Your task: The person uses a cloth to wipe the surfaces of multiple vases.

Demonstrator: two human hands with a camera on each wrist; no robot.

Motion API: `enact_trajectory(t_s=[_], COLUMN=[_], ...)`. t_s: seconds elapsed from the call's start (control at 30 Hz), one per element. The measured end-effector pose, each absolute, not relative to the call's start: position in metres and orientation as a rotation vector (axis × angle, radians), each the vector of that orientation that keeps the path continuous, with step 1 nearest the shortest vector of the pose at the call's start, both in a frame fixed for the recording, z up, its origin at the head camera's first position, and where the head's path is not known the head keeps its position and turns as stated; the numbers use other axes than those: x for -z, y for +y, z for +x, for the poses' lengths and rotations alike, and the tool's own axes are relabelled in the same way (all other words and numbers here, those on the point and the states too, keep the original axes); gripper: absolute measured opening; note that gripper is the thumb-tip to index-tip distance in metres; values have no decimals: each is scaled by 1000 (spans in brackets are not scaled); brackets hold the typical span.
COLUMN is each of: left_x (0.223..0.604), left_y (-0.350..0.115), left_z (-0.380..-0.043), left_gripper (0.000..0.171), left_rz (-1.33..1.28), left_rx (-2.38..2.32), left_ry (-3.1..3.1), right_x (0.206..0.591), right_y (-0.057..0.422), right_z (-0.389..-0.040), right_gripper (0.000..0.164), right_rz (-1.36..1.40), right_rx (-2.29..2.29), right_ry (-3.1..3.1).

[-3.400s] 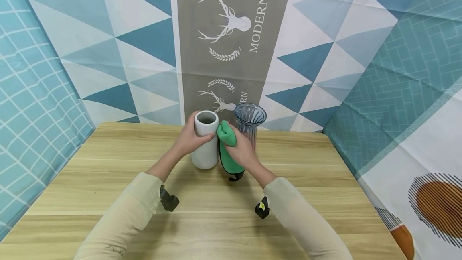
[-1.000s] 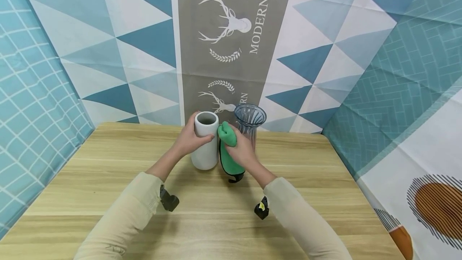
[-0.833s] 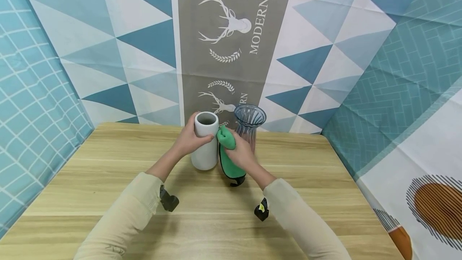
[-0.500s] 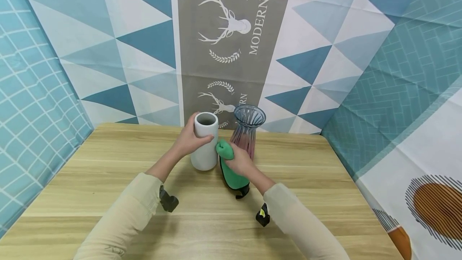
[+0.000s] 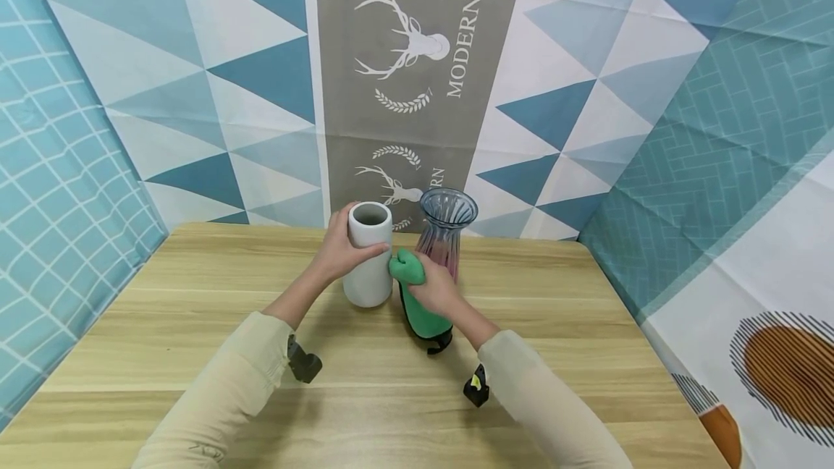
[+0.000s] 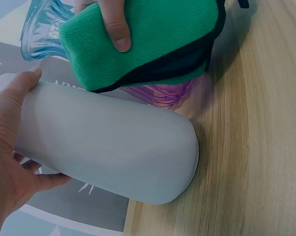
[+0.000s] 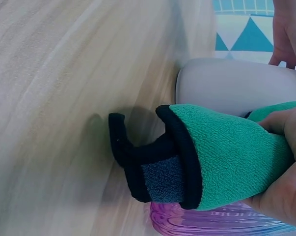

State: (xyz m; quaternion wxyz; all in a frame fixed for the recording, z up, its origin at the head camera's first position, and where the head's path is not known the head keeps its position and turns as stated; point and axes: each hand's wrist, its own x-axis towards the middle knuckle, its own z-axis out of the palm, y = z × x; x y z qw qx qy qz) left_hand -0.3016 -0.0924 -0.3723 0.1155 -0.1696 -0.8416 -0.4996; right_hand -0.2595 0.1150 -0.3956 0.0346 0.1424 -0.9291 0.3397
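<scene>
A white cylindrical vase [image 5: 368,277] with an open round mouth appears to stand on the table. My left hand [image 5: 342,248] grips it near the top, thumb at the front and fingers round the far side. My right hand [image 5: 438,286] holds a folded green cloth [image 7: 231,157] with black edging close against the vase's right side; whether they touch is unclear. From the cloth's lower end hangs a black strap [image 7: 143,157]. Just behind the right hand is a ribbed glass vase [image 5: 449,212], bluish at its flared rim and pink lower down, partly hidden by hand and cloth.
The wood-grain table [image 5: 365,411] extends in front of and to both sides of the vases. A patterned fabric backdrop [image 5: 260,93] rises behind its far edge. Black wrist cameras [image 5: 304,360] sit under both cuffs.
My right hand and the cloth have moved down along the white vase and a little towards me, uncovering more of the glass vase. The left hand keeps its hold in the same place.
</scene>
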Motion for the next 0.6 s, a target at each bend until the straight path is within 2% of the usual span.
enact_trajectory(t_s=[0.6], left_x=[371], left_y=[-93], left_z=[-302], left_gripper=[92], left_rz=[-482], left_rx=[1459], left_ry=[-2478], right_x=[377], right_y=[113], right_z=[-263], right_gripper=[60], right_rz=[301], right_rx=[-1197], right_ry=[-2660])
